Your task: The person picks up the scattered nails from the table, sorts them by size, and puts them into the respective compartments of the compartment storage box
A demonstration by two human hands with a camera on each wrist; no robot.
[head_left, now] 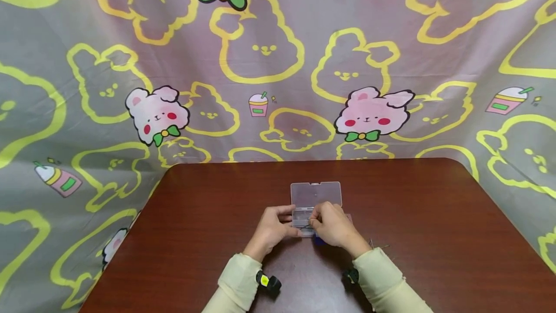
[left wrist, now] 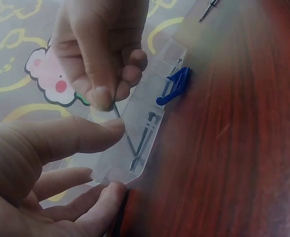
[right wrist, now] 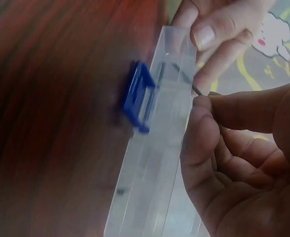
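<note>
A clear plastic case [head_left: 304, 216] lies on the table, its lid [head_left: 316, 194] raised at the back and a blue latch [left wrist: 177, 86] on its front edge. My left hand [head_left: 273, 228] holds the case's left end, thumb and fingers spread about the corner. Above the compartments my right hand [head_left: 331, 223] pinches a thin dark metal rod [left wrist: 125, 129] between thumb and index finger. The rod slants down, its lower end over the front compartment by the left end. Dark slim pieces with wider heads [left wrist: 147, 129] lie in that compartment.
Beside my right wrist, a few thin metal pieces [head_left: 379, 245] lie on the brown wooden table [head_left: 208, 206]. A patterned curtain [head_left: 260, 62] hangs behind the table's far edge. Both wrists wear dark camera straps [head_left: 270, 282].
</note>
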